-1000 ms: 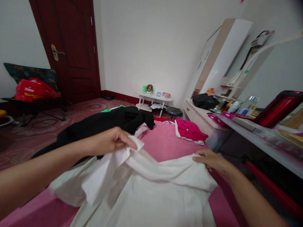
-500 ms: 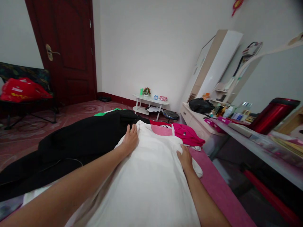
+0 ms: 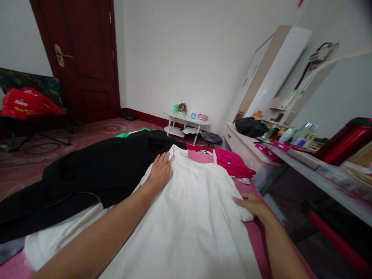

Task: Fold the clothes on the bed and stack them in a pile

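Note:
A white T-shirt (image 3: 188, 217) lies spread out in front of me, its collar end pointing away and its lower part running out of the bottom of the view. My left hand (image 3: 161, 170) rests flat on its upper left side, fingers stretched towards the collar. Over at the right sleeve, my right hand (image 3: 252, 204) has its thumb and fingers closed on the cloth at the edge; some fingertips are hidden. Black clothing (image 3: 95, 166) is heaped along the left. Beyond the collar lies a bright pink garment (image 3: 234, 162).
Pink bedding (image 3: 255, 240) shows beneath the shirt. A desk (image 3: 316, 174) with a red flask (image 3: 344, 141) stands close on the right, beside a white dresser (image 3: 232, 135). A small white table (image 3: 187, 118) and a round stool (image 3: 211, 138) stand by the far wall.
My right hand has moved right and nearer, from the shirt's upper right side to its sleeve. The left hand stays in place with its fingers flatter. The view has shifted slightly.

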### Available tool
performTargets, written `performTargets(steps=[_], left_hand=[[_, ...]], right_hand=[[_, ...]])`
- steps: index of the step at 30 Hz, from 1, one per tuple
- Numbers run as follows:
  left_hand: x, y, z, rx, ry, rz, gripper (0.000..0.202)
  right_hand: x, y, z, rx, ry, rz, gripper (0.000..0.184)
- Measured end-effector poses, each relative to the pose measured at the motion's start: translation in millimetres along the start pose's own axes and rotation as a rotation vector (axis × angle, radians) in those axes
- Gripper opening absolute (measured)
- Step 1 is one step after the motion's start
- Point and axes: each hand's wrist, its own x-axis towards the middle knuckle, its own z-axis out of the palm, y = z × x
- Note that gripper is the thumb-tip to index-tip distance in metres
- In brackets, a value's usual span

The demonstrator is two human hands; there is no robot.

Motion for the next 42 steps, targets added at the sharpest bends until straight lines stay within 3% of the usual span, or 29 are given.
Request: performTargets(steps=[2,3,6,7,10,12,14,16,20,22,23,25,27,29,31,32,35,36,39,42], left_hand=[[0.0,0.0,-0.3,-0.006,0.006,-0.001,0.038],[0.0,-0.1,-0.9,-0.010,0.008,0.000,0.038],[-0.3,-0.3,-3.5,-0.034,0.010,0.012,0.039],[-0.4,-0.3,-4.3,-0.043,0.009,0.015,0.039],[-0.6,-0.4,-5.2,-0.056,0.009,0.012,0.039],[-0.6,-0.4,-4.6,-0.059,0.011,0.010,0.039],[-0.3,-0.4,-3.3,-0.059,0.011,0.005,0.039],[0.0,-0.2,-1.8,-0.056,0.008,-0.001,0.039],[0.3,0.5,-0.8,-0.040,0.009,-0.007,0.039],[0.3,0.9,-1.6,-0.037,0.009,-0.008,0.039],[0.2,1.0,-2.2,-0.037,0.007,-0.008,0.039],[0.0,0.9,-3.3,-0.037,-0.002,-0.006,0.039],[-0.1,0.4,-3.9,-0.037,-0.007,-0.003,0.040],[0.0,-0.3,-3.7,-0.043,-0.003,0.000,0.040],[0.1,-0.8,-2.9,-0.053,0.003,-0.001,0.040],[0.3,-0.9,-2.5,-0.056,0.005,-0.003,0.040],[0.9,-0.8,-1.3,-0.067,0.006,-0.008,0.040],[1.3,-0.6,-0.9,-0.072,0.007,-0.010,0.040],[1.9,-0.1,-0.2,-0.088,0.008,-0.018,0.040],[1.2,0.2,-0.8,-0.108,0.016,-0.024,0.042]], right_hand=[[-6.3,-16.7,2.5,0.059,-0.183,0.032,0.027],[-10.4,-28.0,7.8,0.020,-0.185,0.015,0.027],[-27.3,-65.7,37.1,-0.297,0.047,-0.164,0.025],[-34.1,-77.3,49.2,-0.388,0.050,-0.245,0.023],[-49.9,-101.5,76.0,-0.510,-0.151,-0.413,0.015],[-50.9,-106.3,75.3,-0.537,-0.219,-0.389,0.015],[-43.3,-101.5,56.6,-0.536,-0.180,-0.306,0.017],[-31.7,-89.1,25.5,-0.522,-0.013,-0.219,0.013],[-17.9,-59.5,-31.2,-0.473,0.656,-0.132,0.016],[-17.6,-52.5,-38.9,-0.407,0.820,-0.182,0.028],[-17.7,-52.0,-36.3,-0.364,0.821,-0.204,0.032],[-16.5,-55.2,-20.7,-0.270,0.697,-0.214,0.034],[-12.5,-58.1,2.8,-0.154,0.437,-0.221,0.033],[-6.9,-53.5,25.5,-0.031,0.077,-0.253,0.033],[-0.8,-37.7,39.9,0.028,-0.110,-0.273,0.034],[2.4,-26.2,42.6,0.003,-0.075,-0.270,0.035],[11.9,11.0,35.6,-0.238,0.320,-0.159,0.039],[14.5,20.5,31.0,-0.314,0.400,-0.127,0.040],[17.6,29.4,24.4,-0.405,0.496,-0.187,0.042],[13.8,13.5,37.4,-0.357,0.542,-0.368,0.038]])
